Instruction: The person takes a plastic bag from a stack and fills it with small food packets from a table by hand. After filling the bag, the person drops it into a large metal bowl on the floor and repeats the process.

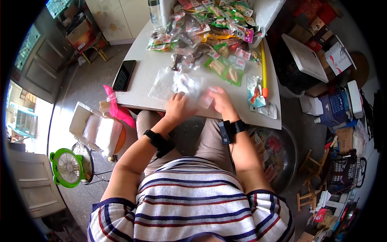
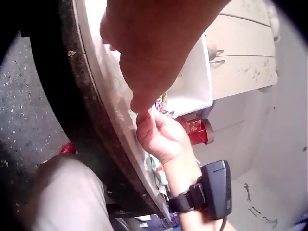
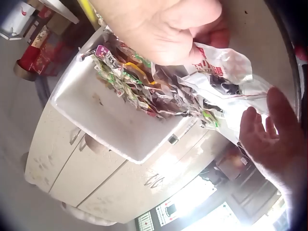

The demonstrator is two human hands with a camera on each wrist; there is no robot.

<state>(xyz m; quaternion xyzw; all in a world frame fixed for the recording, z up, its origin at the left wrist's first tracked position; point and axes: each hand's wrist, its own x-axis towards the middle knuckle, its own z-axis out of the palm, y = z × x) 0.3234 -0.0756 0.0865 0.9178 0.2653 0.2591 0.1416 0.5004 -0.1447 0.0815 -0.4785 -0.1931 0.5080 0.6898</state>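
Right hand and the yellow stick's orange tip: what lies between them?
In the head view, from the right hand outward: bare tabletop, then a blue-and-white packet beside the orange tip.

High behind the fingers [image 1: 177, 97], the head view faces down over the worktop [image 1: 140, 88]; both wrist views look sideways-turned from close beside the fingers, sharing the white box [image 3: 113, 113] beyond.

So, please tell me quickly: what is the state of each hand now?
Left hand: at the clear plastic bag; whether it grips, cannot be told.
Right hand: closed, holding a packet with red print.
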